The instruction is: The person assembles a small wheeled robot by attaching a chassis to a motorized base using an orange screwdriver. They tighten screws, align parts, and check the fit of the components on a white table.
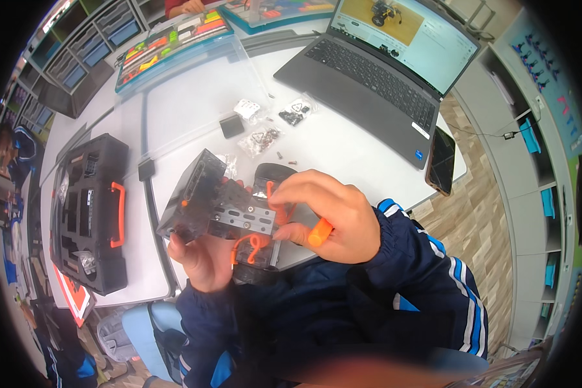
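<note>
A small wheeled robot chassis [242, 215], with a grey slotted metal plate, black wheels and a dark box-shaped part [194, 194], is held up over the near table edge. My left hand [207, 262] grips it from below and the left, thumb at the dark box, most fingers hidden behind. An orange cable [251, 246] loops from its near side. My right hand [333, 216] is closed at the chassis's right side, by the far wheel [273, 173] and more orange wire. An orange cylindrical handle [320, 231] sticks out of that hand; its other end is hidden.
On the white table lie small parts bags [260, 139], a black square piece [231, 127] and loose screws [291, 161]. An open laptop [368, 84] and a phone [440, 161] stand right, a black toolcase [90, 213] left. Beyond are parts trays [174, 48] and another person's hand [191, 6].
</note>
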Available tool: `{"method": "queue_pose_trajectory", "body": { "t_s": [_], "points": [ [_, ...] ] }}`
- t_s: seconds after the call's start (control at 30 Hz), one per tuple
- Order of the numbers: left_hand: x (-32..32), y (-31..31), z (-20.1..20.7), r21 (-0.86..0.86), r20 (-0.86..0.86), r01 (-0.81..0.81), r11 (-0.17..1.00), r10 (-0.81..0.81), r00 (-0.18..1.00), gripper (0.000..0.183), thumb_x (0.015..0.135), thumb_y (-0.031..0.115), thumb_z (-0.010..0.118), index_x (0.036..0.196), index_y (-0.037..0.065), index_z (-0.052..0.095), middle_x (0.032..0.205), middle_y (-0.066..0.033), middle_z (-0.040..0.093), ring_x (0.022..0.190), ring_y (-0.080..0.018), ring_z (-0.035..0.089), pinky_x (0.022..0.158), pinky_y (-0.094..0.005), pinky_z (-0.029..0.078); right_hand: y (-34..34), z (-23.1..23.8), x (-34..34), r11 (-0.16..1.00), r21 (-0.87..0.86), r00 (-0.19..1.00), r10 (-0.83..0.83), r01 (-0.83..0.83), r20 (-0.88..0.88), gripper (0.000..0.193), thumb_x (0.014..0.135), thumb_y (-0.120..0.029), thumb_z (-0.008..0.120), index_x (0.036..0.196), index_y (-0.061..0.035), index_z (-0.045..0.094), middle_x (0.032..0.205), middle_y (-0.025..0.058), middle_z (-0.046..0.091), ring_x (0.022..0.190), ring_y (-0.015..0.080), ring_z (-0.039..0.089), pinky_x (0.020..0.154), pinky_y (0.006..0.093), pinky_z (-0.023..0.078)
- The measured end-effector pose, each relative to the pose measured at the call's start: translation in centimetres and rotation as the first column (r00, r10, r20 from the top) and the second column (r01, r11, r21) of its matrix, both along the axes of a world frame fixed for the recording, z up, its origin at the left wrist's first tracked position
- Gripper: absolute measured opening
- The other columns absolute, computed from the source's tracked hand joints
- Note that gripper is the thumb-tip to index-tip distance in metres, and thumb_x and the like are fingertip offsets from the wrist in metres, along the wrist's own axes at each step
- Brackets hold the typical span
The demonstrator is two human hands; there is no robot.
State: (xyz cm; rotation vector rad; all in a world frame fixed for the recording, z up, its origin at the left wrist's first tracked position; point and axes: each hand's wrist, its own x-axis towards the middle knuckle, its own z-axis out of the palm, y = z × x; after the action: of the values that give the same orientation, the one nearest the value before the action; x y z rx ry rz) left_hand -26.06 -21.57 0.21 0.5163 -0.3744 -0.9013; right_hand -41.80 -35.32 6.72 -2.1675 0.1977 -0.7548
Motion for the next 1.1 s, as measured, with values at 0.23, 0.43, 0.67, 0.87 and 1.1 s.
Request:
{"method": "queue_pose_trajectory", "body": {
  "t_s": [0.23,0.43,0.67,0.87,1.1],
  "points": [
    [0.2,0.3,-0.4,-0.012,-0.02,-0.038,0.999,0.038,0.999,0.097,0.076,0.06,0.073,0.147,0.005,0.037,0.145,-0.0188,0.044,0.134,-0.0401,0.041,0.113,-0.0563,0.031,-1.9,-0.6,-0.8,0.965,-0.12,0.972,-0.228,0.234,0.066,0.021,0.085,-0.007,0.072,0.104,-0.002,0.065,0.098,0.0119,0.067,0.081,0.0222,0.065,0.072,0.0306,0.051],
    [0.2,0.3,-0.7,-0.021,-0.042,-0.058,0.998,0.057,0.997,0.094,0.077,0.059,0.073,0.146,0.004,0.039,0.144,-0.0182,0.045,0.134,-0.0393,0.042,0.114,-0.0566,0.029,-13.7,-2.2,2.5,0.71,-0.506,0.772,-0.623,0.49,-0.126,0.013,0.093,-0.014,0.057,0.095,-0.0015,0.057,0.095,0.0192,0.067,0.082,0.0398,0.065,0.069,0.0448,0.051],
    [0.4,0.3,-0.9,-0.038,-0.022,-0.089,0.995,0.088,0.996,0.094,0.076,0.06,0.072,0.144,0.003,0.04,0.142,-0.0184,0.047,0.131,-0.0401,0.044,0.114,-0.058,0.028,-17.6,-5.7,2.1,0.622,-0.577,0.531,-0.773,0.529,-0.346,0.016,0.087,-0.009,0.058,0.098,0.0019,0.054,0.092,0.0235,0.068,0.083,0.0389,0.068,0.072,0.0472,0.055],
    [0.6,0.5,-1.1,-0.031,-0.054,-0.093,0.995,0.091,0.994,0.095,0.077,0.061,0.071,0.145,0.003,0.039,0.143,-0.019,0.046,0.132,-0.0421,0.043,0.115,-0.06,0.025,-17.7,-6.0,1.9,0.612,-0.56,0.549,-0.779,0.558,-0.304,0.026,0.095,-0.025,0.058,0.091,0.0004,0.052,0.084,0.0243,0.067,0.079,0.0427,0.065,0.068,0.0503,0.05],
    [0.6,0.7,-1.5,-0.046,-0.093,-0.092,0.995,0.088,0.992,0.095,0.078,0.061,0.07,0.146,0.003,0.037,0.146,-0.0204,0.042,0.134,-0.0444,0.039,0.116,-0.0605,0.023,-17.7,-6.3,1.7,0.617,-0.548,0.568,-0.773,0.565,-0.284,0.027,0.095,-0.026,0.06,0.092,-0.0004,0.052,0.083,0.0234,0.067,0.078,0.0419,0.066,0.068,0.0493,0.05]
  ]
}}
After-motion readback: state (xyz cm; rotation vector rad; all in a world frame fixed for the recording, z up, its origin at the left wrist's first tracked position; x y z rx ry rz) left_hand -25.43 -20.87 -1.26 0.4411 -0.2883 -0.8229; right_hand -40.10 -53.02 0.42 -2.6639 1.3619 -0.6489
